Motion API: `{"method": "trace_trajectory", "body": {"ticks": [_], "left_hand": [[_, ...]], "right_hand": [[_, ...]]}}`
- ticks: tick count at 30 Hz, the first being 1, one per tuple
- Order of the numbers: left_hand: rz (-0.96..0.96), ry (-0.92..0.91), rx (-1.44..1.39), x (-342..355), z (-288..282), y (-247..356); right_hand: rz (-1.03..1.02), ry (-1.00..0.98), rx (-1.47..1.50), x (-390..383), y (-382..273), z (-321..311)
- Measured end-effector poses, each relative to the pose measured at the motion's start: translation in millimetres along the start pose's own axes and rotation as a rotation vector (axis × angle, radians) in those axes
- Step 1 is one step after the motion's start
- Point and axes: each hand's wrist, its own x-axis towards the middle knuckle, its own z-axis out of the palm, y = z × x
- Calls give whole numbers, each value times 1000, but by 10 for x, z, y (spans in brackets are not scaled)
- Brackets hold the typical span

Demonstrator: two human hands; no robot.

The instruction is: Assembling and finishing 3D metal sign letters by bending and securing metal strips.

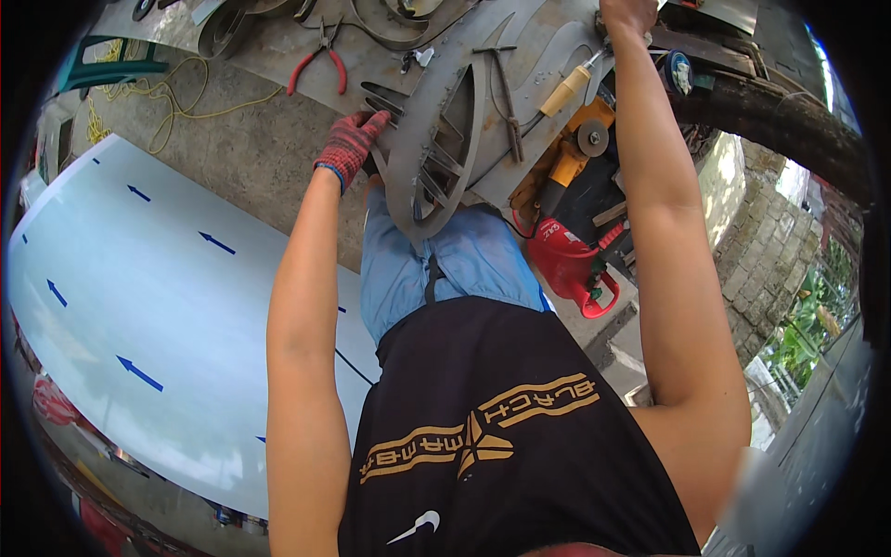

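Note:
A grey, leaf-shaped sheet-metal piece (408, 176) with several slanted fins in its long opening lies on the metal worktable, its near end jutting over my lap. My left hand (353, 148), in a red and dark knit glove, grips its left edge beside the fins. At the far right, my right hand (631, 14) is bare and closed, partly cut off by the picture's upper edge; what it holds is hidden. Just below it lies a wooden-handled tool (564, 91) with a metal shaft. A chipping hammer (506, 102) rests between that tool and the finned piece.
Red-handled pliers (318, 65) and curved metal strips (371, 28) lie farther back. Right of the table are a yellow angle grinder (571, 158) and a red plastic-bodied thing (566, 260) with a looped handle. A pale sheet with blue arrows (176, 306) spreads at left; yellow cord (167, 102) trails behind.

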Motion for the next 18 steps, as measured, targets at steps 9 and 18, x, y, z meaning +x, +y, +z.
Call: {"method": "trace_trajectory", "body": {"ticks": [9, 18], "left_hand": [[-43, -28, -25, -12, 83, 182], [-100, -19, -126, 142, -76, -139]], "right_hand": [[215, -149, 184, 644, 480, 648], [205, -178, 403, -122, 1148, -202]]}}
